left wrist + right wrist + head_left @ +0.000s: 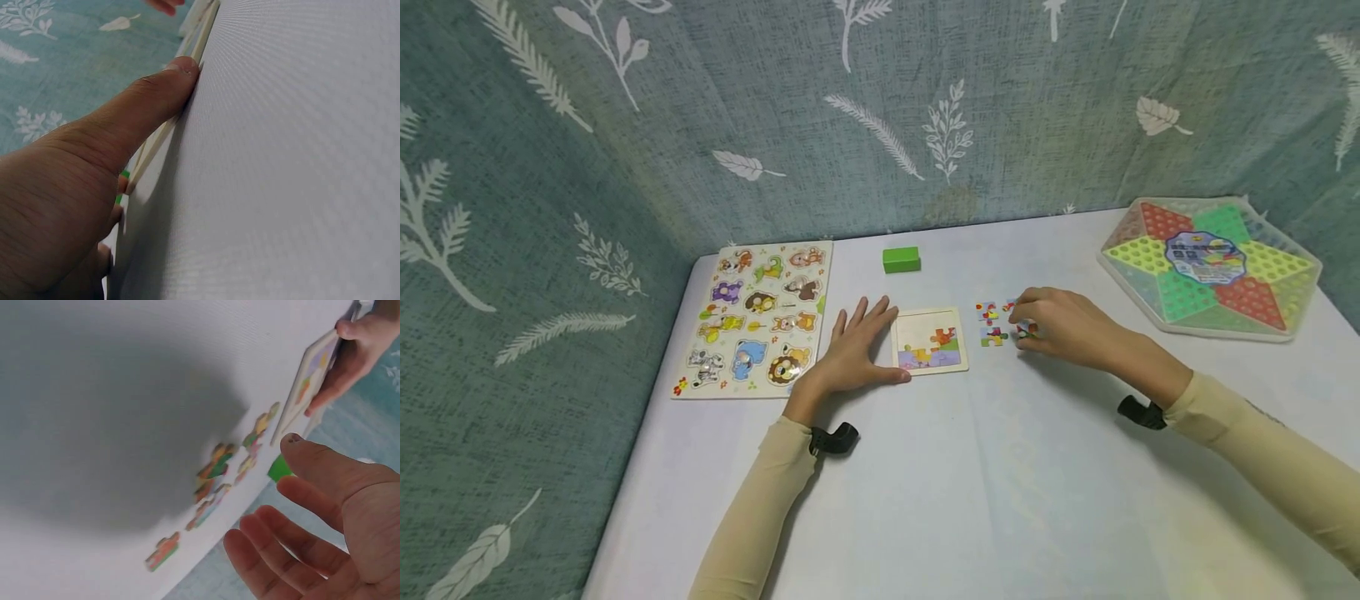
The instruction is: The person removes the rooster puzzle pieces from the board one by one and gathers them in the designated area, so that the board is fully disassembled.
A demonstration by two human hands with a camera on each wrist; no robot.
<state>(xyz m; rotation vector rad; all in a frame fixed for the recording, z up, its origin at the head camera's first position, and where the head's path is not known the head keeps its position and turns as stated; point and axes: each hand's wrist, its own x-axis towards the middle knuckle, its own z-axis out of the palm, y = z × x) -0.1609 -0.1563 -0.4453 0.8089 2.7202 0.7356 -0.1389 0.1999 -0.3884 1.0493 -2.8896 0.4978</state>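
A small wooden jigsaw tray [923, 312] lies on the table, a few pieces [942, 358] fitted along its bottom and right side. My left hand [853, 354] steadies it from the left, fingers spread and fairly straight; the thumb [156, 94] touches its near edge in the left wrist view. Right of the tray lie several loose jigsaw pieces [994, 337], printed in bright colours. Just above them hovers my right hand [1063, 327], partly covering some in the head view. In the right wrist view its fingers [275, 550] are loosely bent and apart from the thumb, with nothing between them.
An animal puzzle board [700, 283] lies on the left, close beside my left hand. Behind the tray sits a green block [901, 260]. A hexagonal box [1210, 267] with coloured triangles stands at the back right. Patterned cloth [880, 125] hangs behind the white table [925, 483].
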